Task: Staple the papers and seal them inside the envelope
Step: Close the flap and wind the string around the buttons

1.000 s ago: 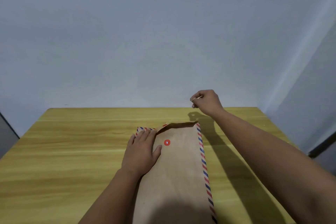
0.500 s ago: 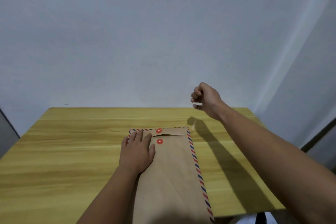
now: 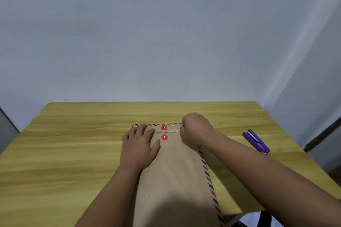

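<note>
A brown envelope (image 3: 175, 175) with a red-and-blue striped border lies lengthwise on the wooden table (image 3: 64, 153), its flap folded down at the far end. Two red closure discs sit one behind the other: the flap disc (image 3: 163, 127) and the body disc (image 3: 164, 137). A thin pale string (image 3: 174, 130) runs from the flap disc to my right hand (image 3: 196, 128), whose fingers pinch it just right of the discs. My left hand (image 3: 138, 145) lies flat on the envelope's upper left part. The papers are not visible.
A purple stapler (image 3: 256, 141) lies on the table to the right of my right forearm. The table's right front corner sits near a dark chair part (image 3: 265, 217). A pale wall stands behind the table's far edge.
The flap went from raised to folded flat. My right hand came down from above the far edge to the flap, holding the string. The view shifted, bringing the stapler into sight.
</note>
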`<state>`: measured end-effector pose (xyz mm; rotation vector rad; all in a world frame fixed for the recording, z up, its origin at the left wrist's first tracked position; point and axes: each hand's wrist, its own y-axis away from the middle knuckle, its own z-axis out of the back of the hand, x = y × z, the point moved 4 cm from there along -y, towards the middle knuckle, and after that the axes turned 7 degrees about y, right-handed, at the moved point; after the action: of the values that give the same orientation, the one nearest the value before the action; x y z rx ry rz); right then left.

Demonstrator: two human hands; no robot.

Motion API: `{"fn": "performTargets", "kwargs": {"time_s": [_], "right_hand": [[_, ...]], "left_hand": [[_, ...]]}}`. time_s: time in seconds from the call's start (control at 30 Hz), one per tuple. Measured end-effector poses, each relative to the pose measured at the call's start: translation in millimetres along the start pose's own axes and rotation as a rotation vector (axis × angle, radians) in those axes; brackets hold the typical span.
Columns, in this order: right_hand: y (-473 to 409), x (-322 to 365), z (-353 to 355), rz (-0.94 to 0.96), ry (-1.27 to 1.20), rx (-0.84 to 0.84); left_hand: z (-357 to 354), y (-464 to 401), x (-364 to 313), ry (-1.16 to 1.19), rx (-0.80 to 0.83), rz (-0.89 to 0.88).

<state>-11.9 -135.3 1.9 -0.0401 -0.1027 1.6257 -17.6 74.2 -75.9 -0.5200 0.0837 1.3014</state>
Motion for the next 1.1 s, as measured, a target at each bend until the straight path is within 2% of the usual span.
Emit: {"fn": "performTargets", "kwargs": {"time_s": [0.17, 0.37, 0.5, 0.67, 0.8, 0.93, 1.1], "right_hand": [[17.9, -0.3, -8.0, 0.133, 0.183, 0.075], [35.6, 0.9, -12.4, 0.247, 0.195, -0.029], [46.1, 13.8, -17.0, 0.377, 0.389, -0.043], [48.2, 22.6, -23.6, 0.403, 0.400, -0.120], [50.7, 25.0, -20.6, 0.337, 0.312, -0.098], [48.6, 21.2, -26.1, 0.160, 0.090, -0.006], [48.1, 34.2, -34.8, 0.084, -0.082, 0.036]], "left_hand": [[0.8, 0.8, -0.7, 0.014, -0.006, 0.010], [4.1, 0.8, -2.2, 0.031, -0.005, 0.016], [4.9, 1.3, -2.6, 0.024, 0.008, 0.020], [4.4, 0.4, -2.4, 0.027, 0.026, 0.024], [0.9, 0.7, -1.1, 0.036, 0.074, 0.036], [0.5, -0.6, 0.2, 0.081, 0.104, 0.061], [5.9, -5.0, 3.5, 0.150, 0.111, 0.098]]}}
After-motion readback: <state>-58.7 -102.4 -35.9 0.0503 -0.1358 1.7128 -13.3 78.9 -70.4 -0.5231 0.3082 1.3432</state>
